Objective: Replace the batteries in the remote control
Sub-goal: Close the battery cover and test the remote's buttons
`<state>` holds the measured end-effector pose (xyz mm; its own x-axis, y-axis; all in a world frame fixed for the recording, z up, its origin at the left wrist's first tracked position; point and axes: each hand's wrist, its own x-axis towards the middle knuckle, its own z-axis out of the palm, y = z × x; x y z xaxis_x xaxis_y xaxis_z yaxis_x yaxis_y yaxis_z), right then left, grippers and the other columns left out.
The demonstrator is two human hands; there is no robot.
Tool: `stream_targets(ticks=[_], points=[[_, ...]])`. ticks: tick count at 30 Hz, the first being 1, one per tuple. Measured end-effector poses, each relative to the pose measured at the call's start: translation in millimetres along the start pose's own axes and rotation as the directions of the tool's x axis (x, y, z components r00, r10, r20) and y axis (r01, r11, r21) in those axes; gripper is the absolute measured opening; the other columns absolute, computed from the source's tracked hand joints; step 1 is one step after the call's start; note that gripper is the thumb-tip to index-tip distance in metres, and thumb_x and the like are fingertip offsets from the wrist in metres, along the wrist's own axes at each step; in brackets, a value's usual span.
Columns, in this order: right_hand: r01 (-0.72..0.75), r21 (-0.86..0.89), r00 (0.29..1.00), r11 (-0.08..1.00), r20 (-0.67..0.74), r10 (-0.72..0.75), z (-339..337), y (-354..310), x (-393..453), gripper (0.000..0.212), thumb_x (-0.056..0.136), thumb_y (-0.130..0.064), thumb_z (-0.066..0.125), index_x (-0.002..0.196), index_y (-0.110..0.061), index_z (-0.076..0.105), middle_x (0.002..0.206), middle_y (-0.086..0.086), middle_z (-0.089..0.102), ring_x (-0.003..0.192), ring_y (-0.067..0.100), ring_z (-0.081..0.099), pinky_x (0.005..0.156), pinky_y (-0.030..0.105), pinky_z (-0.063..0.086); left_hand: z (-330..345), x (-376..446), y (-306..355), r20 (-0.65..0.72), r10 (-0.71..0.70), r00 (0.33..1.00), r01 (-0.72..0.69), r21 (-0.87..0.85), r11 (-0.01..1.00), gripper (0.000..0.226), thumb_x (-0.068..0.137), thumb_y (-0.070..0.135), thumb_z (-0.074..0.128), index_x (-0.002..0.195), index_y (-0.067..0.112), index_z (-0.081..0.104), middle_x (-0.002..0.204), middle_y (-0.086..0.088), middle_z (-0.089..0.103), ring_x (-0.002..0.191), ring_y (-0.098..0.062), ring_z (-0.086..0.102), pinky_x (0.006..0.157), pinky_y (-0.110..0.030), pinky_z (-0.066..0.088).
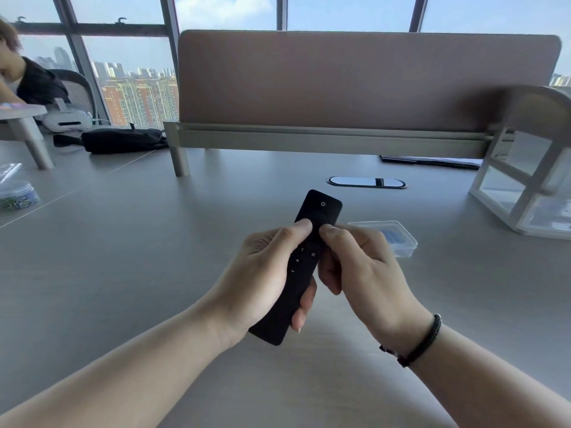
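A slim black remote control (319, 205) is held above the grey desk (154, 242), button side up, with its power button at the far end. My left hand (265, 273) grips its lower half, thumb on the round pad and fingers curled underneath. My right hand (355, 261) grips its right edge, thumb tip on the pad beside the left thumb. A small clear plastic box (398, 239) with blue contents lies on the desk just behind my right hand. The remote's back is hidden.
A pink-brown divider panel (355, 81) crosses the desk's far side, with an oval cable port (366, 182) in front of it. A white frame shelf (525, 186) stands at right. At left are a black pouch (123, 140), a clear tub (17, 194) and a seated person (34, 81).
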<state>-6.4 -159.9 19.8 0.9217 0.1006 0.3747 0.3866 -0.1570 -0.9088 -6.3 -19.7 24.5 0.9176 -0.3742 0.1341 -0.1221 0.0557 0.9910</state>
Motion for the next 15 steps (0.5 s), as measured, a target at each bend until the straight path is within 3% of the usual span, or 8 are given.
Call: stream_targets(ticks=[3,6,9,13,15], points=[[0.018,0.011,1.000,1.000,0.024,-0.019,1,-1,-1,0.040,0.091,-0.026,0.043,0.053,-0.014,0.043,0.044,0.005,0.042,0.044,0.012,0.036,0.047,0.021,0.031,-1,1,-1,-0.039,0.040,0.998,-0.041,-0.010,0.999,0.047,0.101,0.039,0.040,0.069,0.014,0.066,0.047,-0.017,0.053,0.034,-0.026,0.046,0.041,-0.031,0.041],[0.023,-0.002,1.000,1.000,0.022,-0.023,1,0,-1,0.037,0.098,-0.015,0.045,0.066,-0.004,0.059,0.045,0.005,0.042,0.044,0.011,0.036,0.047,0.022,0.031,-5,4,0,-0.123,0.074,0.990,-0.082,-0.060,0.995,0.041,0.100,0.040,0.041,0.104,0.016,0.073,0.049,-0.017,0.051,0.035,-0.025,0.045,0.040,-0.029,0.041],[-0.009,0.002,0.999,1.000,-0.035,0.009,0,4,0,0.028,0.099,-0.012,0.046,0.085,-0.008,0.070,0.047,0.004,0.042,0.042,0.009,0.038,0.047,0.017,0.032,-15,10,4,-0.283,0.127,0.951,-0.152,-0.069,0.986,0.039,0.101,0.043,0.041,0.110,0.019,0.071,0.048,-0.014,0.052,0.034,-0.025,0.045,0.041,-0.029,0.040],[-0.060,-0.043,0.996,0.997,-0.074,0.057,-1,14,6,0.020,0.098,-0.024,0.053,0.091,-0.013,0.069,0.056,0.008,0.047,0.046,0.009,0.040,0.048,0.019,0.034,-30,17,9,-0.450,0.191,0.873,-0.238,-0.051,0.970,0.040,0.102,0.042,0.042,0.109,0.011,0.065,0.046,-0.012,0.051,0.033,-0.025,0.045,0.039,-0.027,0.039],[-0.043,-0.219,0.999,0.975,-0.032,0.037,-1,24,7,0.025,0.085,-0.047,0.061,0.095,-0.025,0.068,0.066,-0.003,0.056,0.055,0.008,0.047,0.055,0.023,0.040,-36,20,10,-0.489,0.171,0.856,-0.218,-0.040,0.975,0.039,0.100,0.044,0.046,0.106,0.010,0.064,0.047,-0.012,0.052,0.033,-0.026,0.047,0.039,-0.027,0.040]])
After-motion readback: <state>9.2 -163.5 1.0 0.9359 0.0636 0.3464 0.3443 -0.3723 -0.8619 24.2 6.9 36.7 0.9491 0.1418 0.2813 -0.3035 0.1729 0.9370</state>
